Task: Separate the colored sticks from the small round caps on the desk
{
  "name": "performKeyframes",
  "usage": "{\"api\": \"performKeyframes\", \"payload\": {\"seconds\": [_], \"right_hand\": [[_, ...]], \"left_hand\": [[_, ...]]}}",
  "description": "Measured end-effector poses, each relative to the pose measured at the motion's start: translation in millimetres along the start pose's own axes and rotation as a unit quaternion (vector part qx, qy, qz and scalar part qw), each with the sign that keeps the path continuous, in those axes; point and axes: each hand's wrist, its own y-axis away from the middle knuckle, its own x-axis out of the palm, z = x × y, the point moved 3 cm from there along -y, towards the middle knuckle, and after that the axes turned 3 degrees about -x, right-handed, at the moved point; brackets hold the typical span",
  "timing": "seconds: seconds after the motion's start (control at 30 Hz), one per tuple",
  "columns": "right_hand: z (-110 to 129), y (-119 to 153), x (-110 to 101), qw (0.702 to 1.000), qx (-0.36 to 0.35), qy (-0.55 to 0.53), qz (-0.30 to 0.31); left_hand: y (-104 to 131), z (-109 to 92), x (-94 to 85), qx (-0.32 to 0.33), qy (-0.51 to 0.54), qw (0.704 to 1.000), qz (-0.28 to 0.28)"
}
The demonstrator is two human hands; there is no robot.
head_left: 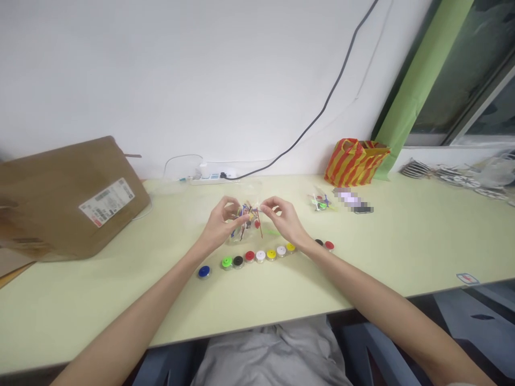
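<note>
Above the table, my left hand (222, 219) is closed on the near-left side of a clear plastic bag (237, 234) full of small coloured plastic pieces (250, 217). My right hand (285, 217) pinches at the bag's right side with thumb and fingertips; exactly which bit lies in the pinch is hard to make out. Nearer to me runs a row of small round discs with coloured tops, among them a blue disc (204, 272), a green disc (227, 262), a red disc (250, 255) and a yellow disc (271, 254). My right forearm hides part of this row.
On the left stands a large cardboard box (80, 198). A power strip (213, 177) with a black cable lies along the wall. To the right are another small bag of coloured pieces (321, 202), a blurred phone-like object (354, 201), a striped bag (356, 162) and striped round items (454, 174).
</note>
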Motion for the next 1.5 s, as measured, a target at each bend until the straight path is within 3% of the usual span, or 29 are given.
{"api": "performKeyframes", "payload": {"seconds": [0.33, 0.53, 0.87, 1.2, 1.5], "right_hand": [[-5.7, -1.4, 0.4, 1.000, 0.017, 0.018, -0.002], [-5.1, -1.1, -1.3, 1.000, 0.013, 0.009, -0.011], [-4.4, 2.0, 1.5, 1.000, 0.004, 0.005, -0.010], [-2.2, 2.6, 3.9, 1.000, -0.015, 0.025, 0.004], [18.8, 7.5, -3.6, 0.993, -0.111, -0.012, -0.038]], "left_hand": [[2.2, -4.7, 1.3, 0.001, 0.010, 1.000, 0.022], [-0.5, -4.8, -7.3, 0.024, -0.011, 0.999, -0.019], [3.4, -13.0, 0.0, -0.013, 0.095, 0.995, 0.020], [2.0, -2.1, -0.4, -0.036, 0.139, 0.989, 0.021], [1.6, 0.3, 0.1, -0.047, 0.148, 0.987, 0.027]]}}
